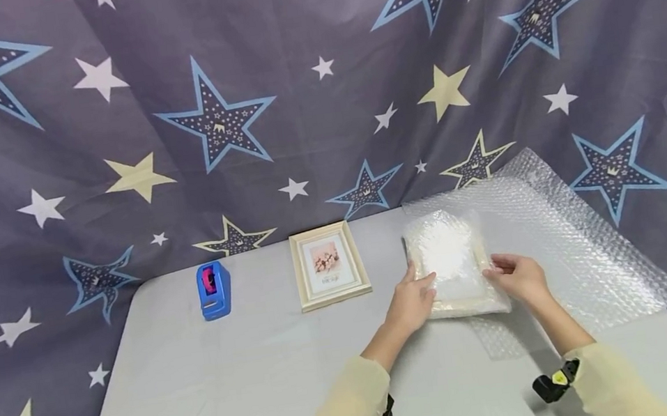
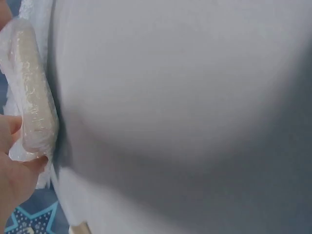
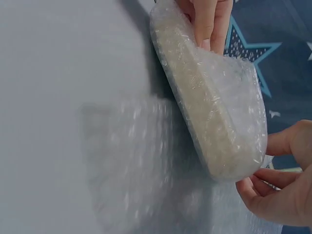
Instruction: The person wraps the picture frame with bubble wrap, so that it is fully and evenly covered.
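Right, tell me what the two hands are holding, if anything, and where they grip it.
A flat, rectangular, cream-edged package in clear bubble wrap: in the head view, the left hand grips its left edge, the right hand its right edge.

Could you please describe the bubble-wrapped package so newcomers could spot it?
At right on the table lies a bubble wrap sheet. Over its left part, the left hand and right hand hold the package, which, unlike the picture frame, is covered in clear wrap.

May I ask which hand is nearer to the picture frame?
Left. The left hand grips the left side of the wrapped bundle, just right of the picture frame; the right hand, at the bundle's right side, is farther away.
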`<state>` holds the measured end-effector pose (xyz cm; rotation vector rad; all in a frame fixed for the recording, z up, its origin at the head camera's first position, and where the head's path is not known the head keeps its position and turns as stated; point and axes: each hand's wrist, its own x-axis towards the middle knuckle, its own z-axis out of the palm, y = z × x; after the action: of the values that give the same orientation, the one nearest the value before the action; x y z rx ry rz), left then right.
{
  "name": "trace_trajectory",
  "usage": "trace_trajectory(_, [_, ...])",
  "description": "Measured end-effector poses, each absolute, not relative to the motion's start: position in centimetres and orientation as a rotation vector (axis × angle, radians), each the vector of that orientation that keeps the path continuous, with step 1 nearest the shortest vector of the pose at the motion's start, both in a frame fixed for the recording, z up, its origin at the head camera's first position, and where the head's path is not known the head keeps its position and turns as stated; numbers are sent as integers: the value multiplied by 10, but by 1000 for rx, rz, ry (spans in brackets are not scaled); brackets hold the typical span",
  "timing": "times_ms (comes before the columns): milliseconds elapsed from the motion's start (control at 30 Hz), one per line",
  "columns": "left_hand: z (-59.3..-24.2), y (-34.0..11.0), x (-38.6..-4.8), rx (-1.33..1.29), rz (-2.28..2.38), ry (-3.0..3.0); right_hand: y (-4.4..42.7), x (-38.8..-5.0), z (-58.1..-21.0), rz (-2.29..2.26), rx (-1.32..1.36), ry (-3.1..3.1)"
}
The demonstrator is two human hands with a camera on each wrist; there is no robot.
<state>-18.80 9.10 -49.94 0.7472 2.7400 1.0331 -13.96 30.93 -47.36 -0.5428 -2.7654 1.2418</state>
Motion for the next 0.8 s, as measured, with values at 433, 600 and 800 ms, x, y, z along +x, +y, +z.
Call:
trace_trajectory(433, [-494,52,-179,649,1011,2778,275,-156,-478,1325,-376,-2801])
trace_trajectory(600, [-502,46,-175,650,1026,2787,271,-156,-486,1348,-400,-2813])
trace_trajectory(800, [-508,41,-175,632,1057,2798,271,-158,-486,1265,-283,-2849])
